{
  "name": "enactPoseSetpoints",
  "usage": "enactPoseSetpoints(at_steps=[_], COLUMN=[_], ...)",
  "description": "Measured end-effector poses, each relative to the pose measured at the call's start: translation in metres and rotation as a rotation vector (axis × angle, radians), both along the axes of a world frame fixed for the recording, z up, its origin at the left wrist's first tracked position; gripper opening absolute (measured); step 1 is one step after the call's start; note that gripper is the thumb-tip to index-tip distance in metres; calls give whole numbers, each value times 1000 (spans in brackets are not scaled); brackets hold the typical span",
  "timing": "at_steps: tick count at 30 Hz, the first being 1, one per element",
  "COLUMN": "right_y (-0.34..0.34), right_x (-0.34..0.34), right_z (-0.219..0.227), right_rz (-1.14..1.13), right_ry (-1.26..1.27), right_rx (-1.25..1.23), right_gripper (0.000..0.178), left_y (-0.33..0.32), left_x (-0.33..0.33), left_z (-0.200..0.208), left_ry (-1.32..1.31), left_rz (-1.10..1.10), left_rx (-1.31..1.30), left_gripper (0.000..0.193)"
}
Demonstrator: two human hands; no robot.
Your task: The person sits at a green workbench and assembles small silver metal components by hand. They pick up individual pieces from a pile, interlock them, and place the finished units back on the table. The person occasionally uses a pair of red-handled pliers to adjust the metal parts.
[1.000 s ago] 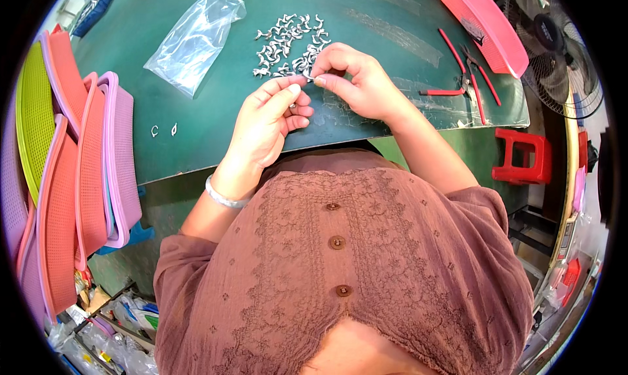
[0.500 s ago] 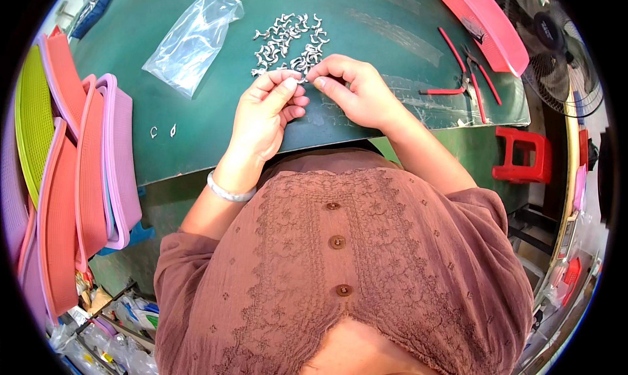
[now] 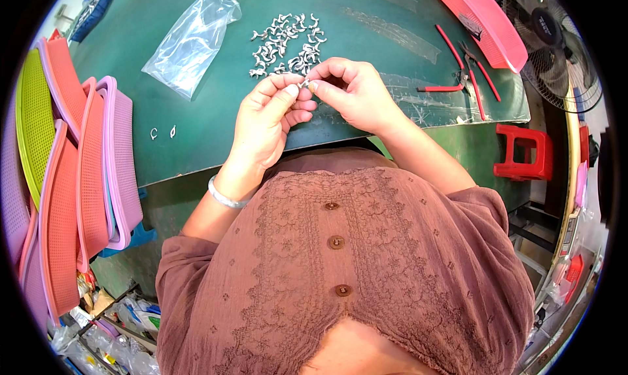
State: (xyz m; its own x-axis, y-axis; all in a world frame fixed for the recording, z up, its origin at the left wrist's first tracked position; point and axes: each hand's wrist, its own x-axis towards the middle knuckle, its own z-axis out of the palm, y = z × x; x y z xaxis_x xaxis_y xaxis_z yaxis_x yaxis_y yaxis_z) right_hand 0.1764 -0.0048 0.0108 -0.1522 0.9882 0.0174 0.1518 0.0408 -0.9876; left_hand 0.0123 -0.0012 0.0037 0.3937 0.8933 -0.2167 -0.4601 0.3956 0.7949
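Over the near part of the green table [image 3: 196,129], my left hand [image 3: 268,113] and my right hand [image 3: 353,93] meet fingertip to fingertip. Pinched between both thumbs and forefingers is a small silvery metal piece [image 3: 303,84], mostly covered by the fingers. Just beyond my hands lies a loose pile of small curved metal pieces [image 3: 281,38]. Two small pieces sit apart on the left: a C-shaped ring [image 3: 154,133] and a narrow pointed one [image 3: 173,131].
A clear plastic bag [image 3: 193,44] lies left of the pile. Red-handled pliers [image 3: 468,77] and a pink basket [image 3: 484,25] are on the right. Stacked plastic baskets [image 3: 72,172] crowd the left edge. Beyond the right edge stand a fan [image 3: 546,31] and a red stool [image 3: 523,154].
My two hands have come closer together, their fingertips now meeting at the small metal piece. The things on the table lie as before.
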Motion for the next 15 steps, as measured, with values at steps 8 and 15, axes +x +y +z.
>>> enactPoseSetpoints(at_steps=[8, 15], right_y=[-3, -3], right_x=[-4, -3], right_z=[-1, 4], right_rz=[-18, 41], right_ry=[-200, -152], right_rx=[419, 392], right_gripper=[10, 12], left_y=[-1, 1], left_x=[-4, -6], left_z=[3, 3], left_ry=[100, 87], left_rz=[-89, -103], left_rx=[-59, -111], left_gripper=[16, 14])
